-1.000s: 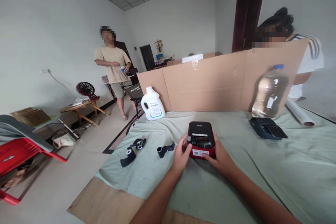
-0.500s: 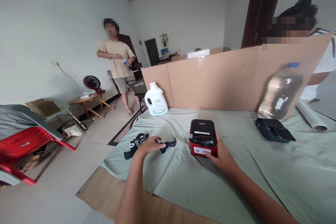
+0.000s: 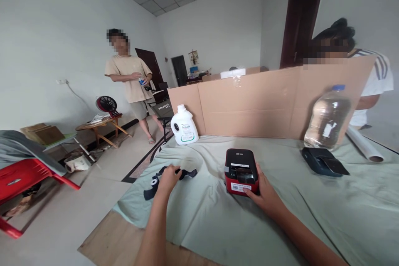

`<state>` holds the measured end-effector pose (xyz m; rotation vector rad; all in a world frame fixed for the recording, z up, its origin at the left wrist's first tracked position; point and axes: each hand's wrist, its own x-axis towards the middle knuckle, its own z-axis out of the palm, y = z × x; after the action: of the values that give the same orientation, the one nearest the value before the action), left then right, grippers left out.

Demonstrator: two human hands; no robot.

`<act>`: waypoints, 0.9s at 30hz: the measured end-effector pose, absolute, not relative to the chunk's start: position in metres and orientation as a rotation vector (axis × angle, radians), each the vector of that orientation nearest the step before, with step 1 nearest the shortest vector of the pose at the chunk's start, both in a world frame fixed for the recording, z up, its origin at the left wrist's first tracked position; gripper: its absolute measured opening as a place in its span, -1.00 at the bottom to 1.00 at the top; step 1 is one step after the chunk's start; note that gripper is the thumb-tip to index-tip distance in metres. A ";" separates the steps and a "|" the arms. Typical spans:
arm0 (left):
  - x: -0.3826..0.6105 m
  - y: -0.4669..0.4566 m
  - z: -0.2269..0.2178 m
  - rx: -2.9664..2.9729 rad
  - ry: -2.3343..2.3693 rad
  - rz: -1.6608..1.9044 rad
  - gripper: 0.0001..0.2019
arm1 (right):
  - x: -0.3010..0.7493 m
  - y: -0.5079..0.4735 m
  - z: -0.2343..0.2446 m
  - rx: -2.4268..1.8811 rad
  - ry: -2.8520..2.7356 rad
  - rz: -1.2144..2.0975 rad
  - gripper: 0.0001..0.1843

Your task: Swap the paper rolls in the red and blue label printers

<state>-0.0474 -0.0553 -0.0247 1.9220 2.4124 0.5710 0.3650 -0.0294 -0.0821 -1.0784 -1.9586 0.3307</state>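
A small red and black label printer (image 3: 240,170) stands on the pale green cloth (image 3: 280,216) covering the table. My right hand (image 3: 263,191) rests against its near right side, fingers curled round the corner. My left hand (image 3: 168,178) reaches out to the left and closes on a black ribbon roll (image 3: 186,173) lying on the cloth. More black ribbon with white cores (image 3: 152,183) lies just left of that hand.
A white detergent jug (image 3: 184,125) and a cardboard screen (image 3: 264,104) stand behind the printer. A water bottle (image 3: 327,118), a dark device (image 3: 324,161) and a foil roll (image 3: 363,145) are at right. One person stands at far left, another behind the cardboard.
My left hand left the printer, swung left across the cloth and took hold of the black ribbon roll. My right hand stayed on the printer.
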 end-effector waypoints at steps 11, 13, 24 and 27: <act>0.038 -0.054 -0.035 1.874 2.131 1.853 -0.76 | 0.368 -0.024 -0.092 -1.142 -1.957 0.336 0.13; 0.068 -0.054 -0.045 2.052 1.894 1.729 -0.77 | 0.368 -0.024 -0.091 -1.146 -1.962 0.311 0.14; 0.115 -0.055 -0.063 2.375 1.354 1.197 -0.40 | 0.369 -0.026 -0.087 -1.099 -1.964 0.205 0.12; 0.116 -0.057 -0.057 2.371 1.331 1.205 -0.40 | 0.369 -0.026 -0.086 -1.102 -1.968 0.208 0.15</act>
<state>0.1157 -0.0568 -0.0574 2.3706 1.3308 1.2053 0.3694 -0.0263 -0.0858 -1.1018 -1.9676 0.2081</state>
